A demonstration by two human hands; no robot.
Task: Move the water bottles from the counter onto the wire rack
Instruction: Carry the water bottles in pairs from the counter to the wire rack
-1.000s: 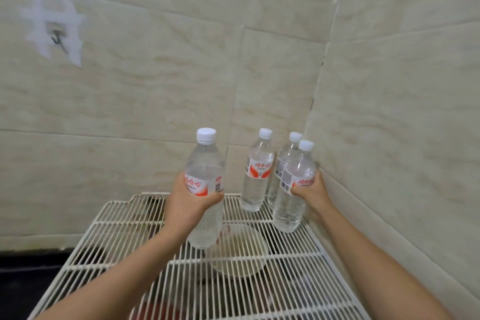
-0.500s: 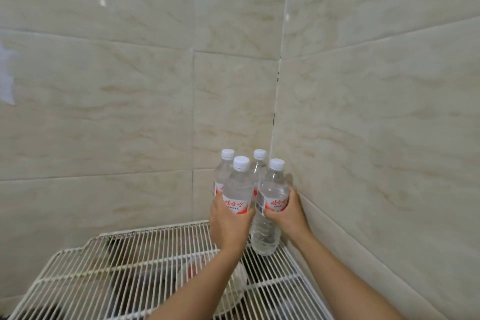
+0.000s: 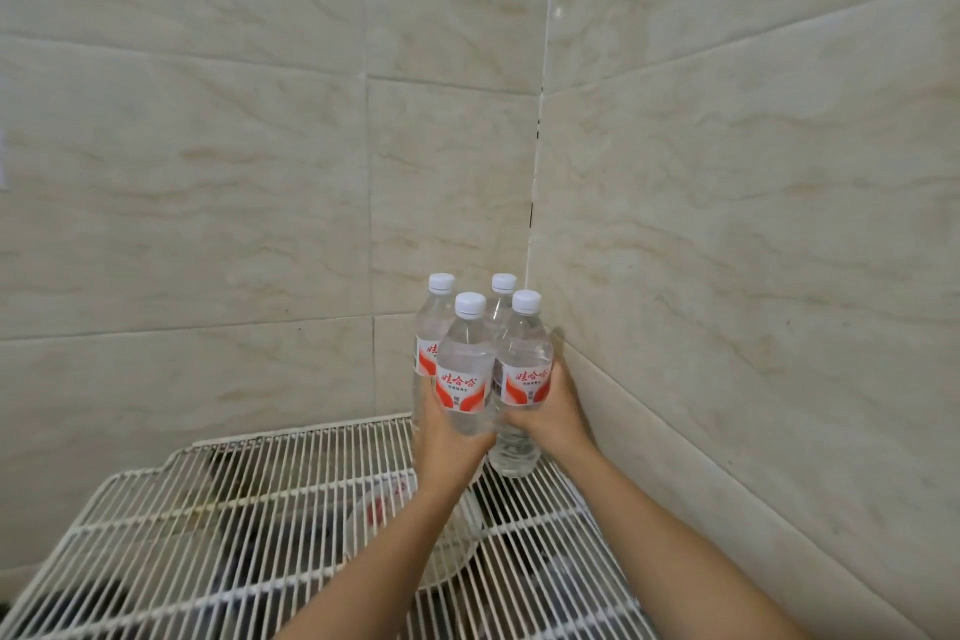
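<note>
Several clear water bottles with white caps and red-and-white labels stand bunched in the far right corner of the white wire rack (image 3: 249,499). My left hand (image 3: 447,437) grips the front left bottle (image 3: 465,369) around its lower body. My right hand (image 3: 550,411) holds the front right bottle (image 3: 524,359), whose base rests on the rack. Two more bottles stand upright behind them, the back left bottle (image 3: 434,322) and the back right bottle (image 3: 501,301), against the tiled corner.
Tiled walls (image 3: 727,224) meet right behind the bottles and close off the rack's back and right sides. A pale bowl (image 3: 447,551) and dark items lie under the rack wires. The rack's left and front stretch holds nothing.
My left hand carried its bottle rightwards and set it among the group in the corner. My right hand stayed on its bottle. The view shifted right and closer.
</note>
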